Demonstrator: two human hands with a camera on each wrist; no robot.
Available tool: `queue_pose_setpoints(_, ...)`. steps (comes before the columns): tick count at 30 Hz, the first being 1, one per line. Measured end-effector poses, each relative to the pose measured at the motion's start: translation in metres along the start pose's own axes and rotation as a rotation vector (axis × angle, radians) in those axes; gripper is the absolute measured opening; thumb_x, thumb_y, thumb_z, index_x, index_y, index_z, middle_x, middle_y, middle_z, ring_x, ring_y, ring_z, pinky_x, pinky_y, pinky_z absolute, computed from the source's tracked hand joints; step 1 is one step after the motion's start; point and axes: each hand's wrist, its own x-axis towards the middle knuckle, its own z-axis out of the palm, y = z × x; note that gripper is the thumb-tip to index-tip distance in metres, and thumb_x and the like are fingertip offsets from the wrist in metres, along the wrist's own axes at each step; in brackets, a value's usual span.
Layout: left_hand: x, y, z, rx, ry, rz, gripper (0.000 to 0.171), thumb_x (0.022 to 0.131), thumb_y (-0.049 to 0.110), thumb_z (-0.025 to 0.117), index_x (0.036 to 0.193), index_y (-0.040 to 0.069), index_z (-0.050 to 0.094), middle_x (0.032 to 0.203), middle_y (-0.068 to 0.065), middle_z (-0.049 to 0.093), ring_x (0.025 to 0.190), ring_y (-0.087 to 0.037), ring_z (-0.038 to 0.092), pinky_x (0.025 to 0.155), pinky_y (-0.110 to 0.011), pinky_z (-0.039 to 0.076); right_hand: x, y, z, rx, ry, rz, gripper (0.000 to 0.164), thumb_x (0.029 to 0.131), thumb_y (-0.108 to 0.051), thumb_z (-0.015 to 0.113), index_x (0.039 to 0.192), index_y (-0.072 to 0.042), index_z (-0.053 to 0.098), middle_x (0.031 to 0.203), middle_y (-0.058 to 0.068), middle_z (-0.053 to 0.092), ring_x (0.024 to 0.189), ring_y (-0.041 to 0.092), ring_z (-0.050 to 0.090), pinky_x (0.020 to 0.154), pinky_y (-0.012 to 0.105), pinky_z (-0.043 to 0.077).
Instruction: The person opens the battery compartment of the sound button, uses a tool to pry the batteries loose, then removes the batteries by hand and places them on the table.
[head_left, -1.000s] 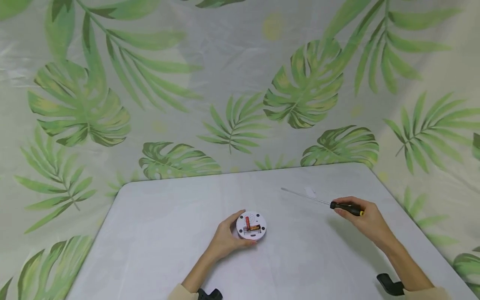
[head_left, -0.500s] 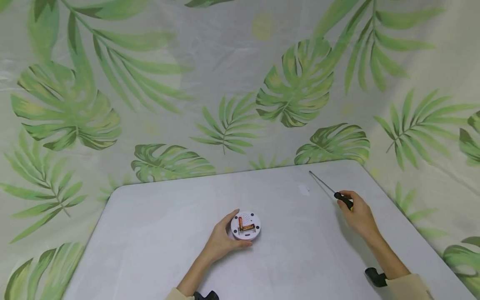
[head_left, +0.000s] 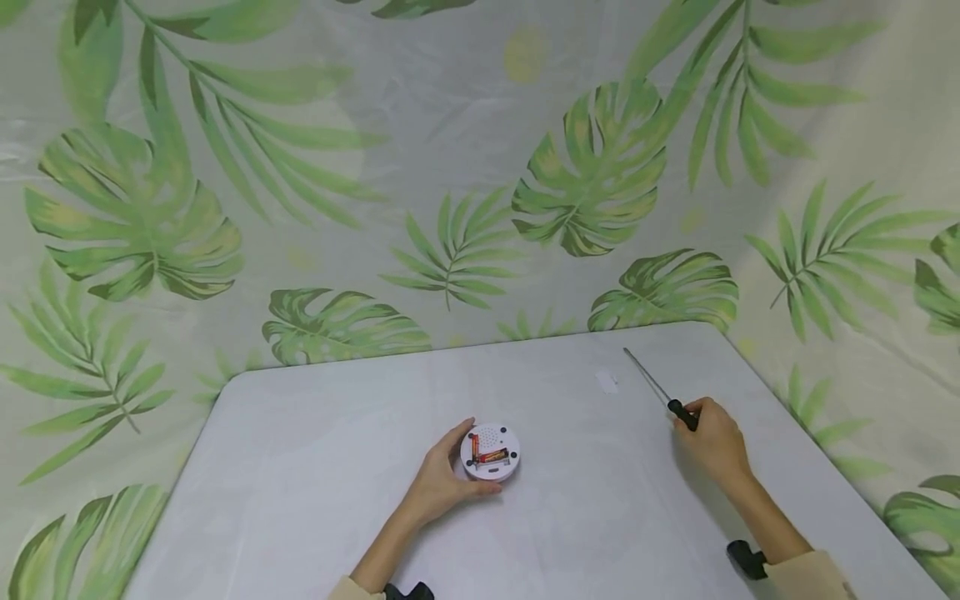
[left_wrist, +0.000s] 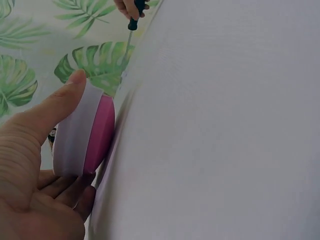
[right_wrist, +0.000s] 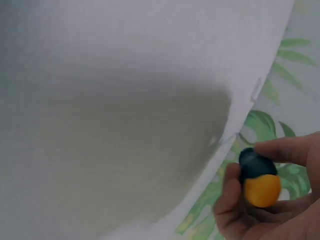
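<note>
My left hand grips a round white device by its rim, thumb on the near side and fingers round the far side. Its upturned face has dark round feet, a speaker grille of small holes and an uncovered battery bay. Two orange-and-black batteries show there, set in an L shape. A pink underside faces the table in the left wrist view. Over the right part of the table, my right hand holds a screwdriver by its dark handle, which has a yellow end. The thin shaft points away to the back left.
A small clear or white flat piece lies on the white table left of the screwdriver shaft. Leaf-patterned cloth hangs behind the table's back edge and along both sides. A dark strap mount sits at each wrist.
The screwdriver has swung from pointing left to pointing toward the back, and the right hand has come slightly lower. The left hand keeps its grip on the device; the head view has shifted a little.
</note>
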Motion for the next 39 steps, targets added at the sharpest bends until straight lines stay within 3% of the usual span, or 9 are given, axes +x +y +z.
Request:
queue_pose_setpoints(4, -0.004, 0.002, -0.006, 0.035, -0.008, -0.005, 0.114, 0.066, 0.029, 0.099, 0.159, 0.005, 0.037, 0.159, -0.014, 0.049, 0.145, -0.036, 0.047, 0.121, -0.054, 0.035, 0.0, -0.004, -0.002, -0.062, -0.112, 0.063, 0.04, 0.094, -0.015, 0.061, 0.113, 0.019, 0.057, 0.093, 0.031, 0.068, 0.069, 0.029, 0.062, 0.053, 0.035, 0.045)
queue_pose_setpoints(7, -0.008, 0.006, -0.013, 0.08, -0.015, 0.01, 0.115, 0.067, 0.032, 0.099, 0.159, 0.004, 0.036, 0.154, -0.011, 0.054, 0.137, -0.032, 0.054, 0.116, -0.051, 0.043, 0.002, -0.007, -0.003, -0.109, -0.161, 0.067, 0.039, 0.092, -0.016, 0.062, 0.108, 0.019, 0.06, 0.091, 0.03, 0.069, 0.069, 0.028, 0.062, 0.053, 0.034, 0.044)
queue_pose_setpoints(12, -0.012, 0.011, -0.03, 0.126, -0.016, 0.041, 0.114, 0.067, 0.027, 0.098, 0.157, -0.002, 0.035, 0.151, -0.014, 0.057, 0.138, -0.034, 0.054, 0.114, -0.049, 0.045, 0.004, -0.012, -0.003, -0.151, -0.217, 0.056, 0.034, 0.091, -0.016, 0.063, 0.099, 0.017, 0.06, 0.084, 0.025, 0.067, 0.067, 0.027, 0.059, 0.052, 0.036, 0.045)
queue_pose_setpoints(19, -0.016, 0.015, -0.05, 0.16, -0.029, 0.03, 0.109, 0.068, 0.024, 0.098, 0.155, -0.003, 0.039, 0.15, -0.017, 0.057, 0.14, -0.034, 0.053, 0.114, -0.052, 0.043, 0.013, -0.045, -0.008, -0.35, -0.256, -0.013, 0.038, 0.091, -0.02, 0.069, 0.089, 0.016, 0.056, 0.084, 0.03, 0.059, 0.078, 0.044, 0.061, 0.062, 0.053, 0.05)
queue_pose_setpoints(22, -0.016, 0.016, -0.054, 0.171, -0.048, 0.042, 0.104, 0.069, 0.025, 0.097, 0.153, -0.002, 0.043, 0.149, -0.018, 0.058, 0.139, -0.035, 0.053, 0.113, -0.054, 0.044, 0.014, -0.072, -0.005, -0.381, -0.22, -0.126, 0.038, 0.089, -0.02, 0.075, 0.092, 0.015, 0.061, 0.089, 0.031, 0.06, 0.082, 0.046, 0.061, 0.066, 0.056, 0.051)
queue_pose_setpoints(26, -0.016, 0.016, -0.058, 0.18, -0.063, 0.041, 0.098, 0.072, 0.025, 0.096, 0.151, 0.0, 0.046, 0.148, -0.017, 0.059, 0.138, -0.035, 0.054, 0.112, -0.055, 0.044, 0.011, -0.113, 0.012, -0.31, -0.162, -0.417, 0.031, 0.087, -0.016, 0.08, 0.106, 0.006, 0.07, 0.101, 0.021, 0.066, 0.09, 0.036, 0.065, 0.073, 0.05, 0.054)
queue_pose_setpoints(31, -0.016, 0.016, -0.061, 0.2, -0.042, 0.013, 0.091, 0.074, 0.026, 0.094, 0.15, 0.002, 0.049, 0.148, -0.015, 0.059, 0.138, -0.033, 0.054, 0.111, -0.056, 0.045, 0.004, -0.165, 0.045, -0.165, -0.248, -0.78, 0.031, 0.091, -0.013, 0.079, 0.121, -0.012, 0.073, 0.115, 0.006, 0.067, 0.1, 0.023, 0.066, 0.085, 0.043, 0.054)
queue_pose_setpoints(35, -0.013, 0.016, -0.058, 0.195, -0.058, 0.035, 0.087, 0.076, 0.025, 0.093, 0.149, 0.002, 0.05, 0.15, -0.017, 0.057, 0.139, -0.035, 0.053, 0.112, -0.059, 0.043, 0.001, -0.197, 0.067, -0.171, -0.317, -0.914, 0.031, 0.092, -0.016, 0.078, 0.123, -0.018, 0.074, 0.116, 0.001, 0.067, 0.107, 0.02, 0.063, 0.089, 0.039, 0.052)
queue_pose_setpoints(39, -0.005, 0.016, -0.043, 0.202, -0.095, 0.078, 0.087, 0.077, 0.025, 0.093, 0.149, 0.003, 0.05, 0.149, -0.015, 0.058, 0.137, -0.033, 0.055, 0.112, -0.058, 0.044, -0.001, -0.209, 0.084, -0.215, -0.347, -0.973, 0.034, 0.092, -0.017, 0.079, 0.125, -0.023, 0.074, 0.118, 0.0, 0.067, 0.11, 0.021, 0.063, 0.089, 0.037, 0.05)
